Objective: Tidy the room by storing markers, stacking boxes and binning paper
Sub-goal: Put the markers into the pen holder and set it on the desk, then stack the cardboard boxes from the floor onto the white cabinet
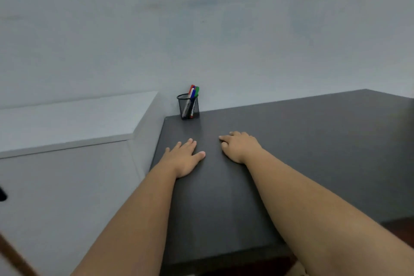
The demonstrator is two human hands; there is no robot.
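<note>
both hands (210, 152) flat on desk (313, 141), markers (193, 94) in cup (188, 108) beyond

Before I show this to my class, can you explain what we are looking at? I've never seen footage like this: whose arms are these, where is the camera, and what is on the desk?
There is no machine here. The one picture comes from a wide-angle camera worn on a person's head, looking forward and down, so the two bare arms reaching in from the bottom are the wearer's own. The left hand and the right hand both lie on the dark desk, the left palm down with its fingers spread, and neither holds anything. At the desk's far left corner, by the pale wall, stands a black mesh cup holding markers with red, blue and green caps. Nothing else lies on the part of the desk in view. A light counter sits to the left.
</note>
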